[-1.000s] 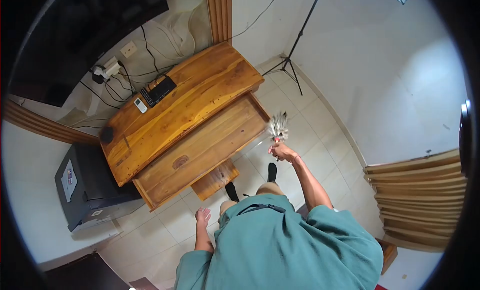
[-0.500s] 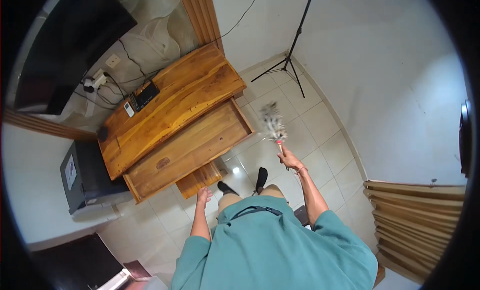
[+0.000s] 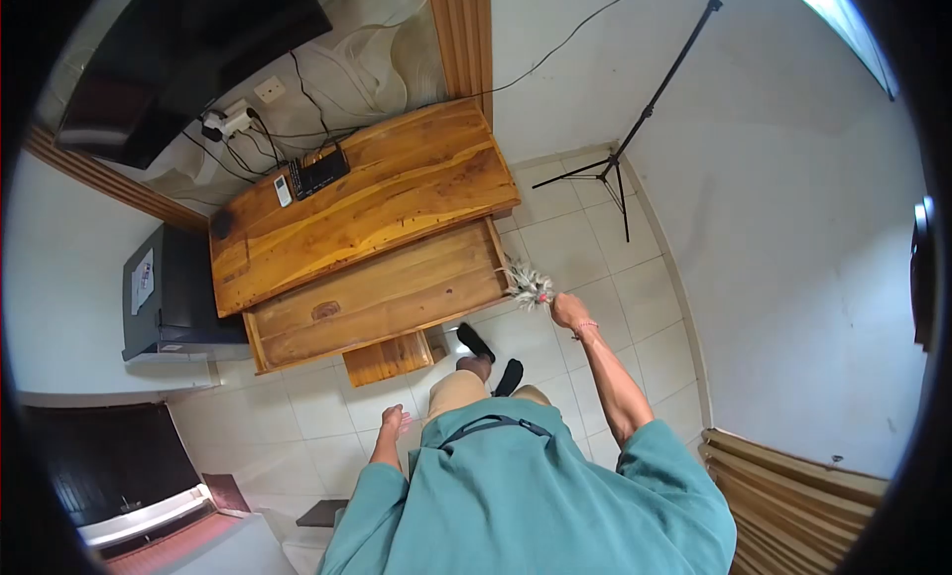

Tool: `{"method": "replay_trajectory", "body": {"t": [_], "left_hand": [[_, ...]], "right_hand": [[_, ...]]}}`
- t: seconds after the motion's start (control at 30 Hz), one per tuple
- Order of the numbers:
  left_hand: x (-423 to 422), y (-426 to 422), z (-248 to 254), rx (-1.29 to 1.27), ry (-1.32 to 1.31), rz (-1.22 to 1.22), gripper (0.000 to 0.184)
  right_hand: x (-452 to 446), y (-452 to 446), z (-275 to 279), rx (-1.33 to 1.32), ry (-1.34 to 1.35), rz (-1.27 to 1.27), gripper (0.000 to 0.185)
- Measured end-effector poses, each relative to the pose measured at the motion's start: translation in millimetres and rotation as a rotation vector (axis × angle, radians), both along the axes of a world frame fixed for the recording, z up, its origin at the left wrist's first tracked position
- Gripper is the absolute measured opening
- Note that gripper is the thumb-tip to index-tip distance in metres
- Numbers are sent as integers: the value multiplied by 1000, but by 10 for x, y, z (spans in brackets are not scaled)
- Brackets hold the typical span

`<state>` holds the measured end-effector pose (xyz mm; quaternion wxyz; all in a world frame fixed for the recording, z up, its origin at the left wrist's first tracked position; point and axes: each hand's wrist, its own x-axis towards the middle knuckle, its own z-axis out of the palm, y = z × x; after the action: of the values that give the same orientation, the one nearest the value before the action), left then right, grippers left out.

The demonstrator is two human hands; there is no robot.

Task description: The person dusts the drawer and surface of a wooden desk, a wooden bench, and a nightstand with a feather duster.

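My right hand (image 3: 569,311) grips a feather duster (image 3: 531,284), its fingers wrapped round the handle. The grey-white feathers are at the right end of a pulled-out wooden drawer (image 3: 382,297), seeming to touch its corner. Part of the handle is hidden by the hand. My left hand (image 3: 395,418) hangs free in front of the lower wooden drawer (image 3: 389,359), holding nothing, its fingers loosely apart. Above the big drawer is the wooden desk top (image 3: 397,198), with a black router-like box (image 3: 319,172) and a white remote (image 3: 283,189) on it.
A TV (image 3: 198,59) hangs on the wall above plugs and cables (image 3: 234,119). A dark mini fridge (image 3: 188,292) stands left of the desk. The black tripod stand (image 3: 615,161) spreads its legs on the tiled floor (image 3: 565,233). A brown curtain (image 3: 793,496) hangs at lower right.
The feather duster has moved from over the floor, leftward and down to the drawer's right end. My feet have stepped, and the view has turned. My left hand has stayed low and free.
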<state>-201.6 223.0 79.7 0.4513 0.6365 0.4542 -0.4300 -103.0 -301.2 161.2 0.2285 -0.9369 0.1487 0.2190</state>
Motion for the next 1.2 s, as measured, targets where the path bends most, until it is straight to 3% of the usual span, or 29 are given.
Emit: {"method": "replay_trajectory", "body": {"t": [0.13, 0.23, 0.3, 0.4, 0.47, 0.6, 0.7, 0.8, 0.9, 1.0, 1.13, 1.2], "left_hand": [[163, -122, -270, -68, -22, 90, 40], [568, -261, -466, -139, -69, 150, 41], [834, -301, -529, -157, -98, 165, 40], [1304, -430, -535, -185, -222, 110, 39], [1619, -460, -496, -217, -288, 93, 46], [2100, -580, -414, -205, -271, -13, 43], [2263, -575, -514, -192, -256, -110, 41], [2304, -619, -492, -165, -239, -136, 38], [2312, -712, -461, -145, -239, -131, 39], [2184, -848, -562, -138, -266, -59, 38], [1757, -1019, -474, -153, -265, -21, 38], [1568, -1085, -486, -149, -220, -48, 37]], "right_hand": [[495, 232, 386, 66, -177, -145, 26], [805, 186, 180, -59, 30, -10, 28], [1020, 200, 357, -56, -5, -16, 29], [1272, 253, 585, 13, -141, -77, 28], [1369, 239, 430, -23, -88, -42, 26], [1483, 186, 448, -103, 41, 43, 25], [1481, 257, 670, -75, -130, -27, 24], [1378, 205, 571, -129, 97, 95, 23], [1259, 65, 634, -114, 158, 134, 22], [1060, 92, 642, -36, -110, -1, 23], [814, 33, 510, -140, 99, 218, 22], [701, -66, 488, -45, -29, 194, 23]]}}
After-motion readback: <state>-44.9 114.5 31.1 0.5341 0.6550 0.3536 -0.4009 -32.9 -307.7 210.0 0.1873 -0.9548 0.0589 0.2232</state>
